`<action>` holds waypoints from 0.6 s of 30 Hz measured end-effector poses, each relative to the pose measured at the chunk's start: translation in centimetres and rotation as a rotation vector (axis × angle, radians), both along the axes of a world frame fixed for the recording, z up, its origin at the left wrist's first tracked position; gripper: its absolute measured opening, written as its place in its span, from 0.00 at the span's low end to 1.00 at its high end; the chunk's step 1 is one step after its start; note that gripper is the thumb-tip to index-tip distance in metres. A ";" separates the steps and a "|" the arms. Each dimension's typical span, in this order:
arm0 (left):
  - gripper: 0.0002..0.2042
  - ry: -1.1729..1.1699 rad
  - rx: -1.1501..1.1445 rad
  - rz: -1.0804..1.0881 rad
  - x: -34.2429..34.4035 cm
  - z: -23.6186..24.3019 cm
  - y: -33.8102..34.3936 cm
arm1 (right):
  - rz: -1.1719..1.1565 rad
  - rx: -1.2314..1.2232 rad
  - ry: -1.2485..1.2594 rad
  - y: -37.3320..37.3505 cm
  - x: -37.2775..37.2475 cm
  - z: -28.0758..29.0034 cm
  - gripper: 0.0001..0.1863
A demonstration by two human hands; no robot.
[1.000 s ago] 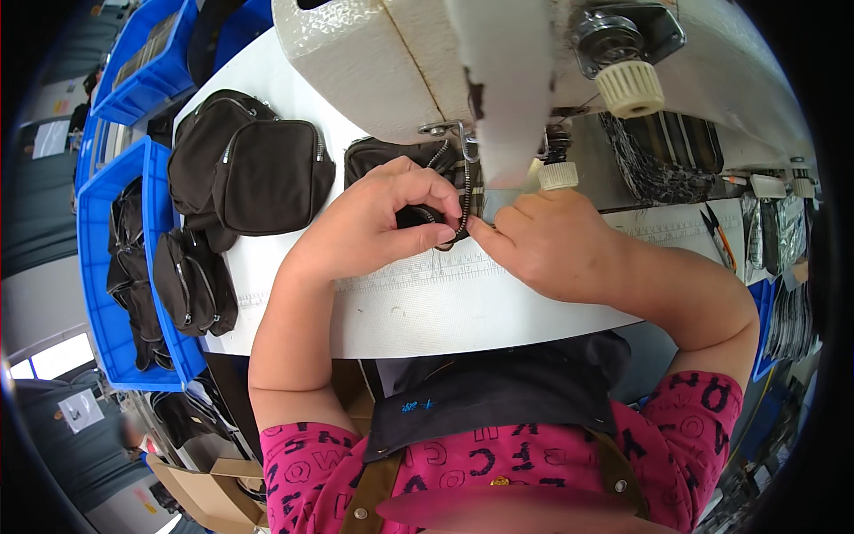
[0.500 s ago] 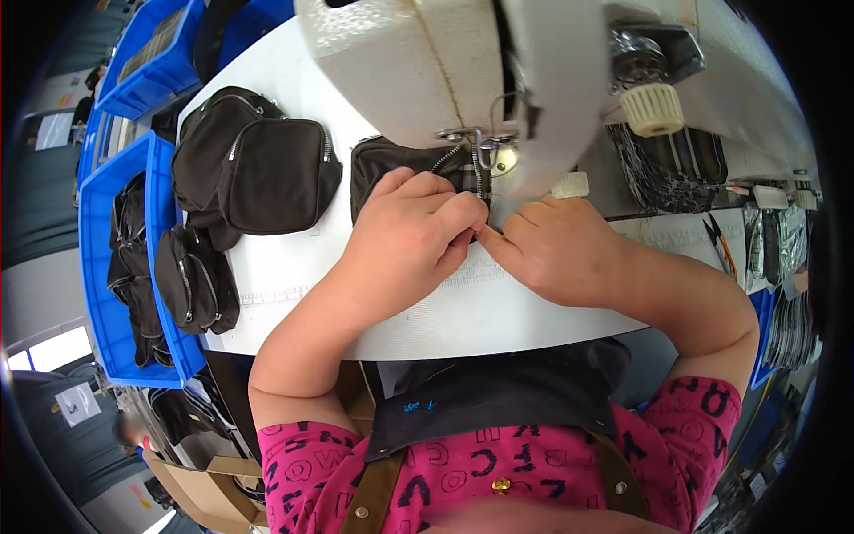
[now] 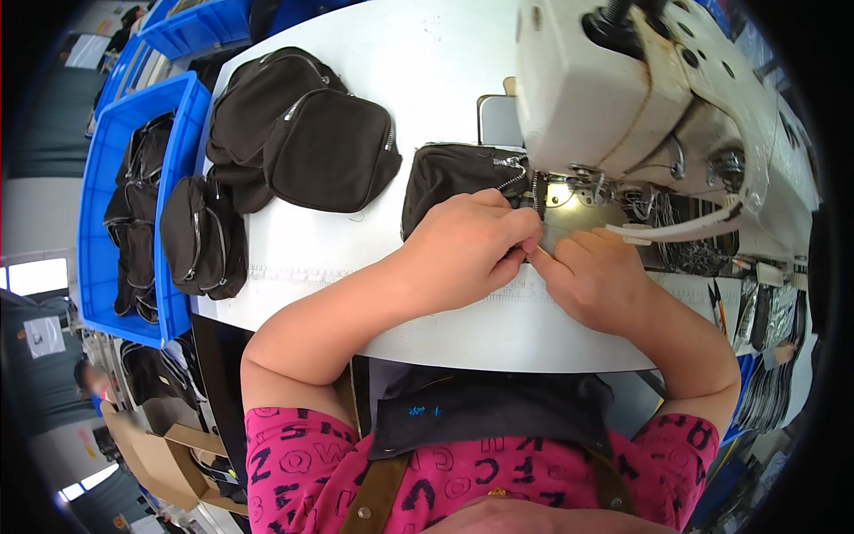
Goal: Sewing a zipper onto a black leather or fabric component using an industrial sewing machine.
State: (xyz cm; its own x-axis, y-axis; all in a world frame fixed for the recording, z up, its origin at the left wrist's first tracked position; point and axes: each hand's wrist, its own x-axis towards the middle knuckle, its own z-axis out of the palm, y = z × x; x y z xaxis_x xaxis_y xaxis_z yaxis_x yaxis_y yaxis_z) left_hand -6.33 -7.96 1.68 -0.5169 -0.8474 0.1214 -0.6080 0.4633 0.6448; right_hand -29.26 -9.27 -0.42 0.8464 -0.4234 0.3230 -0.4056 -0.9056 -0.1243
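Note:
A dark brown fabric pouch (image 3: 445, 182) with a metal zipper (image 3: 536, 191) along its right side lies flat by the needle area of a white sewing machine (image 3: 614, 89). My left hand (image 3: 471, 245) rests over the pouch's near edge, thumb and forefinger pinched at the zipper's near end. Close against it, my right hand (image 3: 596, 280) is closed, its fingertips meeting the left ones at that same end. What exactly lies between the right fingers is hidden. The machine's lit metal plate (image 3: 569, 200) is just beyond my right hand.
Several finished-looking dark pouches (image 3: 329, 151) lie stacked at the left, with another pouch (image 3: 203, 236) beside a blue bin (image 3: 182, 116) holding more. A pair of thread snips (image 3: 717, 303) is at the right. An open cardboard box (image 3: 160, 463) stands lower left.
The whole view has shifted, so the machine sits farther right and the pouches look nearer the middle. Both hands keep their pinched pose at the zipper's near end.

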 end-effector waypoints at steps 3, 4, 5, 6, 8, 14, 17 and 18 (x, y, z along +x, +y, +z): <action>0.06 0.055 -0.018 -0.015 0.1 -0.6 -0.1 | 0.018 0.001 -0.003 0.0 0.1 -0.1 0.19; 0.06 0.058 -0.022 0.002 0.1 -0.6 -0.1 | 0.013 0.000 -0.002 0.0 0.1 0.0 0.19; 0.06 0.064 -0.017 -0.011 0.1 -0.7 -0.1 | 0.029 -0.003 0.002 0.0 0.1 0.0 0.19; 0.06 0.070 -0.012 -0.023 0.1 -0.8 -0.1 | 0.026 -0.004 0.004 -0.1 0.1 0.0 0.19; 0.05 0.071 -0.013 -0.010 0.0 -1.1 0.0 | 0.036 -0.008 0.009 -0.2 0.1 0.1 0.20; 0.05 0.056 -0.081 -0.004 -0.2 -1.7 0.2 | 0.065 0.013 0.024 -0.4 0.4 0.6 0.20; 0.05 0.058 -0.074 0.007 -0.2 -1.6 0.5 | 0.066 -0.031 0.051 -0.4 0.4 0.5 0.17; 0.05 0.060 -0.076 0.015 -0.2 -1.6 0.5 | 0.064 -0.015 0.041 -0.3 0.4 0.5 0.18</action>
